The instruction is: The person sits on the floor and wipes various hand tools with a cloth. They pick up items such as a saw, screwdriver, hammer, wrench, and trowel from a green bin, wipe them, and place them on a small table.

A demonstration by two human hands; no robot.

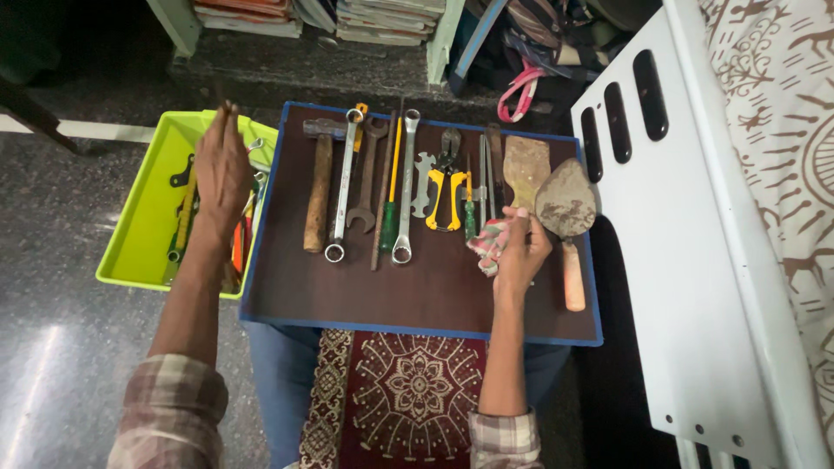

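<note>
Across the lap, a dark board with a blue rim (261, 260), tools laid out in a row with long axes running away from the body: wooden-handled hammer (318, 187), ring spanner (344, 182), open-ended spanner (368, 178), green-handled screwdriver (391, 204), second ring spanner (405, 187), yellow-handled cutters (446, 195), flat scraper (526, 169), pointed trowel (566, 217). Right hand (519, 252) closed around a bunched red, white and green cloth (486, 245), resting on the board just beside the scraper's lower edge and the trowel blade, nearest of the two hands to that end of the row. Left hand (221, 174) flat, fingers straight and pressed together, nothing pinched, raised over a lime-green tray (143, 226) left of the board. More tools in the tray beneath that hand, lying lengthwise like those on the board. White metal panel with slots (695, 243) standing at the right.
</note>
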